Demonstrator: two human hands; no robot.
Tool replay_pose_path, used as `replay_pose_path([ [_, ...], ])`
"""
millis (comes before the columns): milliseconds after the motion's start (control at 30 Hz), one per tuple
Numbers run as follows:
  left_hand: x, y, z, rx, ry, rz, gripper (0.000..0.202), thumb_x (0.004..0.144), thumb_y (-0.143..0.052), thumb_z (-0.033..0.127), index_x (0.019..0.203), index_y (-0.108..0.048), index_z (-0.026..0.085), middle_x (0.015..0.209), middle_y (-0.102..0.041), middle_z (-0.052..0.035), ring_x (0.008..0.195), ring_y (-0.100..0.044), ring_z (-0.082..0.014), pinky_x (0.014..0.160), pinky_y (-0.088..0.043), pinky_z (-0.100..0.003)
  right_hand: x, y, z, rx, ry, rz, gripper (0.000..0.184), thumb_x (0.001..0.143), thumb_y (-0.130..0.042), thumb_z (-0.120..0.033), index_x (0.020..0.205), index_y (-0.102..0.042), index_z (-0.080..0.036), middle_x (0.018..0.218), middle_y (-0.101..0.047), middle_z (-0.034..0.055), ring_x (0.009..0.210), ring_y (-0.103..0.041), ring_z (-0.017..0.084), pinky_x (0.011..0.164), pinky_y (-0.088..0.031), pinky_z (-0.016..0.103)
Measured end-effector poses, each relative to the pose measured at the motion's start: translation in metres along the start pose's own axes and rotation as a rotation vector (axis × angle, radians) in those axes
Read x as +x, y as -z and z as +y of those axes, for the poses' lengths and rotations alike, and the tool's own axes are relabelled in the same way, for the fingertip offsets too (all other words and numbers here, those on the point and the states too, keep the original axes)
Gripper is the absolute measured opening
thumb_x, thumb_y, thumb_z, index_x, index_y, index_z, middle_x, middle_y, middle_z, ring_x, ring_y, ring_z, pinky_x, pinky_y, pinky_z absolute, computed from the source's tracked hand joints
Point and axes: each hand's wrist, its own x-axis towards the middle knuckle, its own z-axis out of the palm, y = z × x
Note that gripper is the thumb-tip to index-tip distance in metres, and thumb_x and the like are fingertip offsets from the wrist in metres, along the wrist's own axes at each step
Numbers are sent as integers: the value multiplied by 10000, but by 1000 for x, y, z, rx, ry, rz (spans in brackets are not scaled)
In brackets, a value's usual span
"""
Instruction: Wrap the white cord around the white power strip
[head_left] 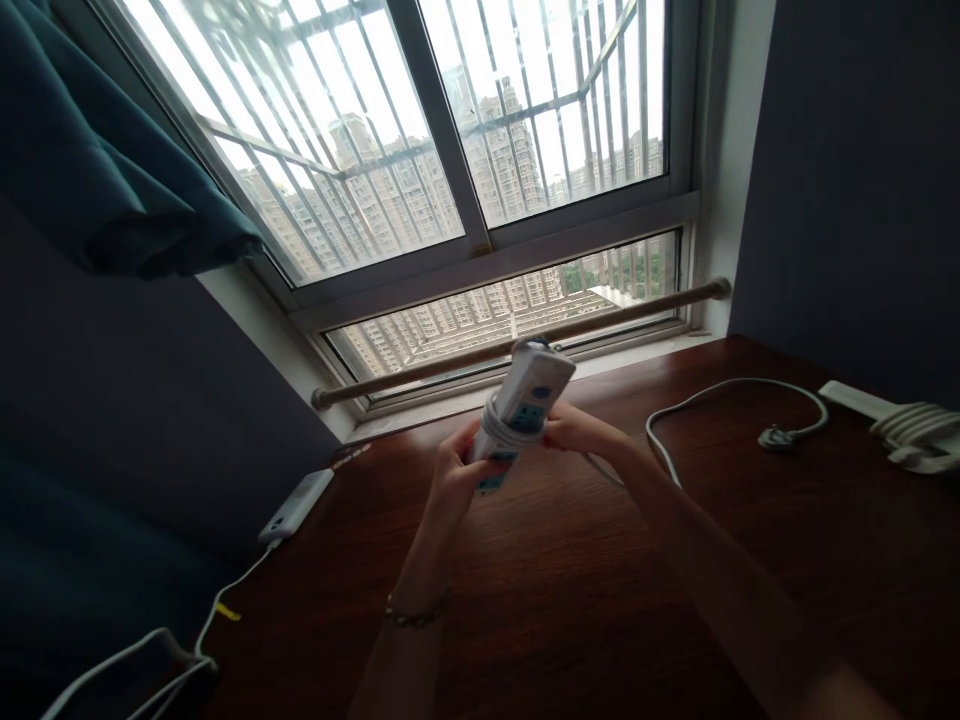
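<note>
A white power strip [541, 378] with blue-green socket faces is held up over the brown wooden table [555, 590], between the two hands and toward the table's far edge, and it is tilted, its upper end leaning right and away. The left hand [455, 468] grasps its lower part from the left, thumb laid across the socket face; a beaded bracelet [415, 613] circles that wrist. The right hand [574, 428] is at the strip's right side, beside the white cord [513, 430] wound round the strip's middle; its fingers are partly hidden, so I cannot tell whether they grip the cord, the strip or both. On the table's right half a loose cable [739, 381] curves to a plug [776, 438], its other end passing behind the right forearm. Near the right edge lies a second strip [859, 399] with its own coiled cord [916, 430]. At the table's left edge, near the far left corner, is another white strip [298, 506], its lead [240, 580] running down along that edge past a yellow tag [228, 611]. Beyond the far edge stands a barred window [480, 250]
</note>
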Motion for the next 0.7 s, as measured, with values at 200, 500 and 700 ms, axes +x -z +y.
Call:
replay_pose_path([
  [200,11,18,-2,-207,186,160,387,531,-724,184,899,-635,106,782,-690,-76,610,-653,-233,561,-513,-325,-12,13,11,-264,-281,-35,312,730,-658,-209,991,-513,-117,558,-527,-40,406,-521,100,379,-395,173],
  [500,27,45,-25,-115,221,217,334,564,-715,147,875,-601,100,800,-682,-104,651,-654,-216,569,-522,-306,-33,36,-28,-789,-71,242,191,842,-535,-294,771,-645,-155,741,-628,76,743,-568,200,583,-286,261],
  [700,40,36,-57,174,256,78,383,535,-726,218,864,-570,100,762,-663,-92,641,-640,-239,575,-498,-334,-48,28,-60,-949,150,214,213,836,-533,-311,708,-637,-176,744,-658,47,693,-559,169,569,-209,275],
])
